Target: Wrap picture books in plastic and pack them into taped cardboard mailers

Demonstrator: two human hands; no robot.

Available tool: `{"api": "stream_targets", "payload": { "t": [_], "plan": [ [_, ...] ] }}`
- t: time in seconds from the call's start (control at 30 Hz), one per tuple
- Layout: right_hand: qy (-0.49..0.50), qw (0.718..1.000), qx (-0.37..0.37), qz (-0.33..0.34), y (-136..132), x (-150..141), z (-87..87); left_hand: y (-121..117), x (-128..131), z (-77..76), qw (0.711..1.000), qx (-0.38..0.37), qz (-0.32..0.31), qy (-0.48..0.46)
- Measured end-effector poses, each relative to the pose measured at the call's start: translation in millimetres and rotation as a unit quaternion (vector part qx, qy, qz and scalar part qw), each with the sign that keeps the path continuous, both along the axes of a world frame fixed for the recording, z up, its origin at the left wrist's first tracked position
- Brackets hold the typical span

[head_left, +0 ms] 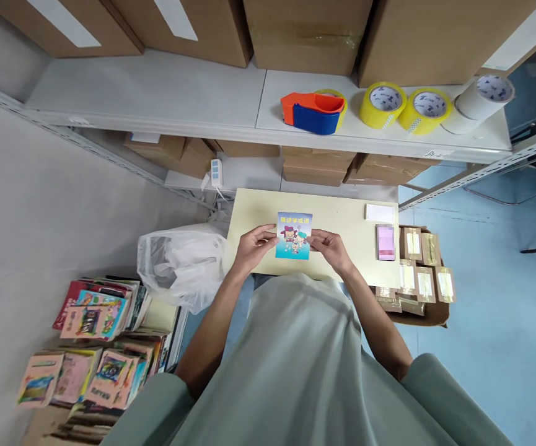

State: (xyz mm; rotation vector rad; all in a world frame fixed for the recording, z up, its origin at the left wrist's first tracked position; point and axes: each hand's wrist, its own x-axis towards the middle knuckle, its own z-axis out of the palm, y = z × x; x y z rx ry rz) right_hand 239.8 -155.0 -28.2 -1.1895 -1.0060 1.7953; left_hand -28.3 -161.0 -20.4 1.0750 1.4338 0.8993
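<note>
A small colourful booklet (294,235) with cartoon figures on a blue cover is held over the pale table (337,214). My left hand (253,246) grips its left edge, fingers curled round it. My right hand (328,248) pinches its right edge. Both hands are just above the table's near edge.
A pink phone (385,241) and a white card (380,213) lie at the table's right. A box of small packets (423,272) stands to the right, a white plastic bag (181,263) to the left, stacked picture books (100,337) lower left. The shelf above holds a tape dispenser (314,111), tape rolls (383,104) and cardboard boxes (305,34).
</note>
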Motion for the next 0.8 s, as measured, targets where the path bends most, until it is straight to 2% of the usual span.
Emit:
{"api": "stream_targets", "payload": {
  "t": [0.1,0.23,0.4,0.5,0.63,0.8],
  "plan": [
    [0.003,1.0,-0.003,-0.01,-1,2,-5.1,-5,2,4.2,1.0,0.005,-0.006,0.005],
    [-0.016,0.999,0.048,-0.012,1,2,-7.0,-9,8,7.5,0.999,0.04,-0.007,0.017],
    [-0.068,0.987,0.145,-0.014,4,3,9.1,-11,10,19.3,0.992,0.11,-0.005,0.057],
    [-0.066,0.978,0.196,0.006,2,3,21.2,-13,11,27.6,0.983,0.151,0.003,0.101],
    [-0.068,0.974,0.214,0.028,-3,1,29.0,-15,14,31.9,0.975,0.18,0.032,0.129],
    [-0.08,0.974,0.211,0.021,-6,0,29.1,-17,18,33.2,0.973,0.184,0.04,0.133]
  ]
}}
